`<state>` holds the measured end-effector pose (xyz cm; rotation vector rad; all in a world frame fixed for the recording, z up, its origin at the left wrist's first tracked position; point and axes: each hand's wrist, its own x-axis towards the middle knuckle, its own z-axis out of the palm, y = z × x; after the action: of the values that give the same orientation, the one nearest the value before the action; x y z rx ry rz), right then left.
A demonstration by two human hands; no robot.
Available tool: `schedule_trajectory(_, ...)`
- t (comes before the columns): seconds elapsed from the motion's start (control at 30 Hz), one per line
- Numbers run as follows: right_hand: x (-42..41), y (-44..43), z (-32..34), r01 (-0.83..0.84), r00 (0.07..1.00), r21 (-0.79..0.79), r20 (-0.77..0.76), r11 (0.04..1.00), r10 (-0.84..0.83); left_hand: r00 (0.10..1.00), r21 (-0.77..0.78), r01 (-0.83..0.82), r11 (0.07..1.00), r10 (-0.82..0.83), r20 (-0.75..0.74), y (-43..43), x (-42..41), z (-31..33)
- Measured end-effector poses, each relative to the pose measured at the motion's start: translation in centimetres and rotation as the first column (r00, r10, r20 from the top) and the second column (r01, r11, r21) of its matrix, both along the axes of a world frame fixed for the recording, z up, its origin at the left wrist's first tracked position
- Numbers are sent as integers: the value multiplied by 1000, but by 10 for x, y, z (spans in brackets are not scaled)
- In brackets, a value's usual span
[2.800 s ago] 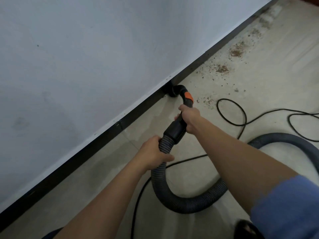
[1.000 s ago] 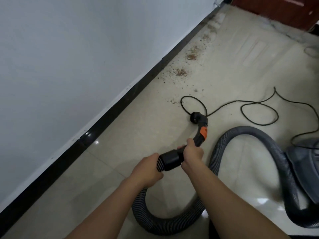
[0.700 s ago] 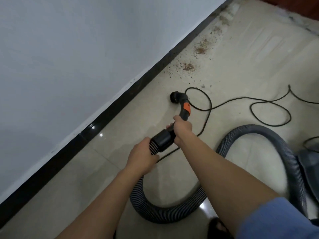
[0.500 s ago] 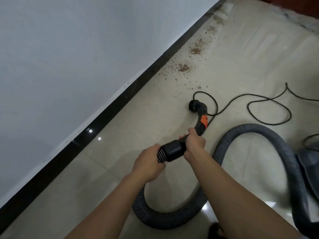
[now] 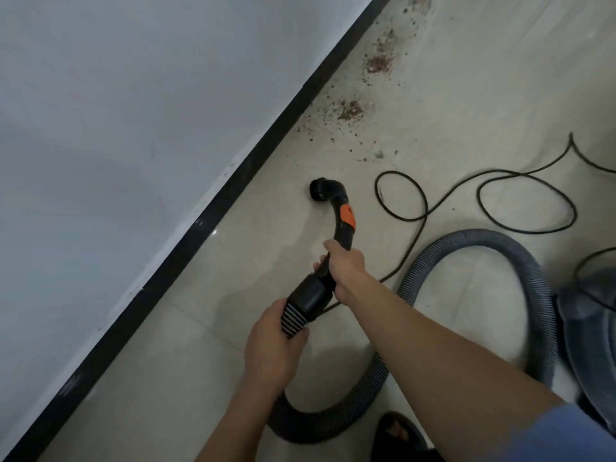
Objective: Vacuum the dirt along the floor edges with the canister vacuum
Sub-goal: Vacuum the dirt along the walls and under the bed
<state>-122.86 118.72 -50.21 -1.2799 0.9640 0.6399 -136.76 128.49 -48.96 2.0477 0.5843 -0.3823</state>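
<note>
Since 0.5 s ago, the nozzle (image 5: 319, 191) has been swung back toward the wall (image 5: 116, 111), and its open mouth is now pointed at the black baseboard (image 5: 213, 211) rather than at the cord loop. The curved black handle pipe (image 5: 343, 225), marked with an orange tab (image 5: 347, 217), is held with its long axis running from the hands up and away, bending left at its far end. The nozzle is kept low over the tiled floor (image 5: 186, 361), near the baseboard but apart from it; contact with the floor cannot be told.

The right hand (image 5: 343, 271) is wrapped closed around the handle pipe just above the black cuff (image 5: 310, 296). The left hand (image 5: 271, 348) is closed around the ribbed grey hose (image 5: 473, 241) where it enters the cuff. From there the hose is looped down past a sandalled foot (image 5: 396, 431) and arched over to the canister vacuum (image 5: 590, 328) at the right edge.

Brown dirt (image 5: 350, 110) is scattered along the floor edge beyond the nozzle, well apart from it. 1 thin black cord (image 5: 426, 208) is coiled on the floor just right of the handle pipe.
</note>
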Motion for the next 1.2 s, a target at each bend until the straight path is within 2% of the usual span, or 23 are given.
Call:
schedule_trajectory(0.17,-2,-51,34,71,985,-50,-154,996,-78,972,-42,141,989,-146,-186,-37,14,60)
schedule_trajectory(0.33,46,-72,74,135,963,-10,-234,991,-134,942,86,295,952,-274,-192,-44,76,114)
schedule_trajectory(0.47,98,-57,76,158,964,-9,-215,987,-156,926,213,367,906,-332,-182,-25,135,118)
schedule_trajectory(0.63,135,-5,56,119,979,-4,-164,993,-118,937,213,319,924,-273,-218,19,166,93)
schedule_trajectory(0.77,144,56,50,-37,985,20,-171,999,40,953,188,194,963,-140,-268,59,157,85)
schedule_trajectory(0.87,141,92,44,-73,977,35,-200,997,79,945,166,135,977,-77,-318,89,152,81)
schedule_trajectory(0.97,150,99,45,-92,976,-3,-198,996,90,937,111,155,982,-111,-331,96,162,84)
schedule_trajectory(1.1,207,88,40,-85,992,-104,-100,991,74,960,111,153,982,-121,-251,84,215,73)
schedule_trajectory(1.2,238,79,42,-88,994,-114,-81,990,79,964,104,149,983,-121,-235,73,246,68)
